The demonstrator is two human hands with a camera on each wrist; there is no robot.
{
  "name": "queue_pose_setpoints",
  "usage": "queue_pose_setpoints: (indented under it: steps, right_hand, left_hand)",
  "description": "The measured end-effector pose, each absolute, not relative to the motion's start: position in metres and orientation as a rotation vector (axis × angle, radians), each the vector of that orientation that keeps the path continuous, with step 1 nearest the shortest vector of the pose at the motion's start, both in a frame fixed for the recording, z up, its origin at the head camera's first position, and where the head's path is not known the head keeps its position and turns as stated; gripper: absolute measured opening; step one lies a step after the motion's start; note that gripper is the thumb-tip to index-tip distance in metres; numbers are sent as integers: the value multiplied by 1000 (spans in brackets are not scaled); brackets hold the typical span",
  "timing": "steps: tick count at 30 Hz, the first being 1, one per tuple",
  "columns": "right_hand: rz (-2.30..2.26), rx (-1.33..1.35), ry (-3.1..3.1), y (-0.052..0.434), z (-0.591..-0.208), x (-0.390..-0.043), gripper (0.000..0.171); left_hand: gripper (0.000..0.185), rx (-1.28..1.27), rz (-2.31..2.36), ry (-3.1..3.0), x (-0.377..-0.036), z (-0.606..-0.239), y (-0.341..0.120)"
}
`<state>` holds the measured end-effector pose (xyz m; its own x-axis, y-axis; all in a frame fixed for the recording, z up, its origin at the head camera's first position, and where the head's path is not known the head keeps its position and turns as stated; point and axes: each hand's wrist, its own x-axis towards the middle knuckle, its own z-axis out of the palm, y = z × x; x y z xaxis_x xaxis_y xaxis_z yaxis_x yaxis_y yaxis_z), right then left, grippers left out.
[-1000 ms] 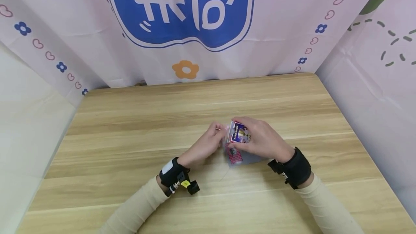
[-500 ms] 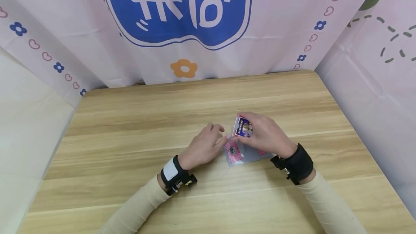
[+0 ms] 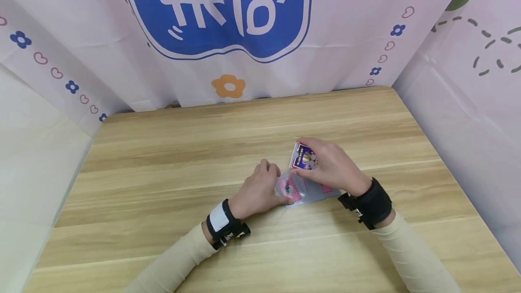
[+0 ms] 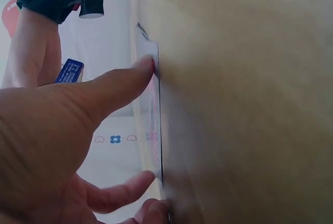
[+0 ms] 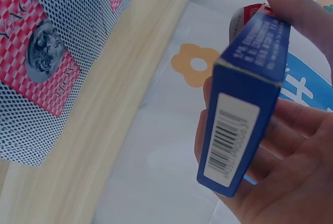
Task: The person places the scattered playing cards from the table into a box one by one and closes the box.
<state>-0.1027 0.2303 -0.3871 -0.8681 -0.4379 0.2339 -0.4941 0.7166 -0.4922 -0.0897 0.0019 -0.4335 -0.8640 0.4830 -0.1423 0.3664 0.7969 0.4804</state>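
Note:
In the head view a small blue card box [image 3: 305, 157] with a pictured front is held by my right hand [image 3: 335, 168], thumb on the near side, fingers on the far side. The right wrist view shows the box's barcode end [image 5: 231, 138]. Just below it a flat grey mesh pouch [image 3: 313, 192] with pink-red checked labels [image 5: 44, 47] lies on the table. My left hand [image 3: 257, 193] spans the pouch's left end, thumb at the near edge and fingers at the far edge. From the left wrist, the pouch [image 4: 152, 107] appears nearly edge-on under my thumb.
The wooden table [image 3: 195, 148] stretches around both hands. A printed white curtain [image 3: 338, 67] hangs behind it, with pale cloth at both sides. Both wrists wear black camera straps [image 3: 368, 205].
My left hand let go at the pouch's upper left corner, opened, and now spans its left end. My right hand drew the card box slightly up and right, uncovering more of the pouch.

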Motion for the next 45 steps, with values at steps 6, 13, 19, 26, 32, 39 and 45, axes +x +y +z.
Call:
queue_pose_setpoints:
  steps: [6, 13, 19, 26, 32, 39, 45]
  right_hand:
    - [857, 779, -2820, 228, -387, -102, 79]
    - [828, 788, -2810, 228, -387, -101, 79]
    - [842, 793, -2796, 228, -386, -101, 79]
    - [830, 805, -2802, 227, -385, -100, 79]
    - [850, 806, -2806, 225, -384, -99, 80]
    - [836, 803, -2804, 225, -383, -99, 81]
    - [828, 784, -2780, 226, -383, -99, 79]
  left_hand:
    - [74, 667, 543, 2727, -93, -429, -3]
    - [42, 725, 668, 2677, -101, -425, -9]
    - [31, 539, 1322, 2738, -108, -414, -13]
    - [36, 495, 1781, 2672, -105, -410, -10]
    - [34, 539, 1787, 2648, -103, -413, -5]
    - [32, 543, 1749, 2666, -100, -415, -3]
    - [29, 534, 1709, 2607, -100, -415, -3]
